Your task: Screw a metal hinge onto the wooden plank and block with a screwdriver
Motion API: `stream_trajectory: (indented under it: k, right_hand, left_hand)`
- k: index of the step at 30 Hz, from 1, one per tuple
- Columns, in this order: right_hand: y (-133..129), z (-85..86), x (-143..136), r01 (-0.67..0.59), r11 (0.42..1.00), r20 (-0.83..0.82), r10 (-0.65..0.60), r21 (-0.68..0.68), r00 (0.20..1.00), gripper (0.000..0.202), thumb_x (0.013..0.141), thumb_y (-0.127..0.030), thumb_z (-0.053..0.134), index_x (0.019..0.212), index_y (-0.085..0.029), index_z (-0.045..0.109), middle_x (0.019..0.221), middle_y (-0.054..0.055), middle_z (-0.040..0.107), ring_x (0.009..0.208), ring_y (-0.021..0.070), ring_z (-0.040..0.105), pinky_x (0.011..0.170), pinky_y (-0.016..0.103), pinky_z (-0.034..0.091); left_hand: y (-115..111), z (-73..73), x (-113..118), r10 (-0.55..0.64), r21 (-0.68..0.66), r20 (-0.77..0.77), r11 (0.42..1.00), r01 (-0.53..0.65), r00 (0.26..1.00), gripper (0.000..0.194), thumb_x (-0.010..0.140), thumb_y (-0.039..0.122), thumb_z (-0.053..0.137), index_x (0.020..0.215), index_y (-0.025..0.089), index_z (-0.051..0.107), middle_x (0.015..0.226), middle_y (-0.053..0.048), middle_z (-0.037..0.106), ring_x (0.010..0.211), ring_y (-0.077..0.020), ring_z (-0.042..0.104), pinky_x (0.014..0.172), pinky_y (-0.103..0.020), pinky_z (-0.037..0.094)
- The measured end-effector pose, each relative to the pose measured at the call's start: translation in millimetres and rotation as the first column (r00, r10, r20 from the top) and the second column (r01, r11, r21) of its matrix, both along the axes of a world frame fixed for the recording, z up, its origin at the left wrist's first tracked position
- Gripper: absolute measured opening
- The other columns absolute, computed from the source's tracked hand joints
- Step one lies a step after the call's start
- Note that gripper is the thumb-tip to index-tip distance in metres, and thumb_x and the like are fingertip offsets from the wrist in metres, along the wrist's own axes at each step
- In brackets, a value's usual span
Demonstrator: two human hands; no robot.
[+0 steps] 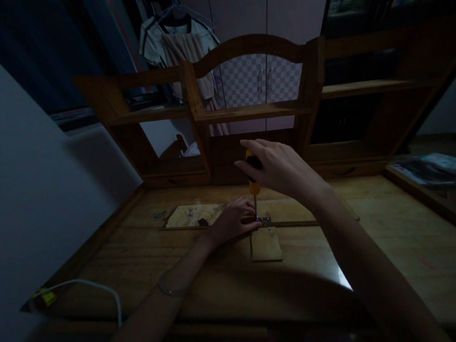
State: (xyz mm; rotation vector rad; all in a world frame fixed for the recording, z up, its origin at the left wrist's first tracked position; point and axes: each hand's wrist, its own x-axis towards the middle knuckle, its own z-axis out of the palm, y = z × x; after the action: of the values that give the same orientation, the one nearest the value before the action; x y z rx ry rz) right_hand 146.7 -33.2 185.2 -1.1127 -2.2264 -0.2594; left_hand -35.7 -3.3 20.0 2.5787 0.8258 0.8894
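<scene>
A screwdriver (pixel 255 188) with a yellow and black handle stands nearly upright in my right hand (pixel 279 165), whose fingers are wrapped round the handle. Its shaft runs down to a small metal hinge (pixel 265 221). The hinge lies where a long wooden board (pixel 290 210) meets a small square wooden piece (pixel 265 244). My left hand (pixel 235 218) rests on the long board, fingers closed in beside the screwdriver's tip, thumb at the hinge's left end. Whatever is pinched there is too small to make out.
Several screws (pixel 159 215) lie left of the board on the wooden desk (pixel 148 262). A wooden shelf unit (pixel 254 112) rises along the desk's back. A white cable (pixel 96 285) loops at the left front. Papers (pixel 437 166) lie at the far right.
</scene>
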Motion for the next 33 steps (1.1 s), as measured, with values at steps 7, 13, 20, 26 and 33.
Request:
stream_trajectory:
  k: [7,13,20,26,33]
  right_hand:
    - [-6.9,6.4,-0.5,-0.062,0.998,-0.015,0.062,-0.016,0.998,0.038,0.096,-0.026,0.043,0.129,-0.012,0.059,0.121,0.013,0.065,0.106,0.0247,0.064,0.091,0.033,0.044]
    - [-4.8,5.2,-2.8,-0.031,0.999,0.017,0.031,0.022,0.999,0.034,0.097,-0.022,0.041,0.122,-0.016,0.063,0.114,0.011,0.067,0.097,0.0214,0.064,0.082,0.031,0.042]
    - [-0.4,4.5,-0.2,-0.044,0.998,0.007,0.044,0.040,0.999,0.022,0.097,-0.024,0.045,0.102,-0.018,0.066,0.096,0.006,0.068,0.084,0.0169,0.063,0.076,0.028,0.040]
    - [-4.0,6.5,-0.9,-0.072,0.997,-0.019,0.071,-0.003,0.997,0.023,0.096,-0.029,0.047,0.104,-0.018,0.066,0.101,0.007,0.068,0.087,0.0182,0.064,0.079,0.029,0.041]
    - [-6.8,9.2,6.3,-0.018,0.999,-0.019,0.018,-0.033,1.000,0.027,0.088,-0.023,0.051,0.111,-0.017,0.065,0.106,0.009,0.069,0.095,0.0235,0.064,0.081,0.032,0.043]
  left_hand:
    - [-0.4,-0.4,0.1,-0.028,0.022,0.010,0.999,0.028,1.000,0.019,0.085,0.037,0.073,0.093,0.020,0.070,0.102,-0.005,0.064,0.096,-0.0196,0.061,0.086,-0.033,0.050]
    - [-1.6,0.4,1.6,-0.040,0.010,0.052,0.999,0.039,0.998,0.021,0.086,0.038,0.073,0.093,0.019,0.068,0.101,-0.005,0.063,0.094,-0.0185,0.061,0.084,-0.032,0.050]
    - [-2.6,1.1,-0.1,-0.026,0.001,0.026,1.000,0.026,0.999,0.021,0.085,0.037,0.073,0.096,0.019,0.067,0.103,-0.005,0.064,0.096,-0.0193,0.061,0.085,-0.032,0.050]
    - [-1.9,2.9,-0.6,-0.027,0.003,0.000,1.000,0.027,1.000,0.020,0.085,0.035,0.072,0.097,0.019,0.069,0.103,-0.006,0.063,0.097,-0.0206,0.061,0.085,-0.033,0.050]
    - [-0.5,-0.8,-1.6,-0.016,0.005,-0.019,1.000,0.016,1.000,0.020,0.085,0.035,0.073,0.098,0.020,0.068,0.104,-0.006,0.063,0.097,-0.0203,0.061,0.087,-0.033,0.050]
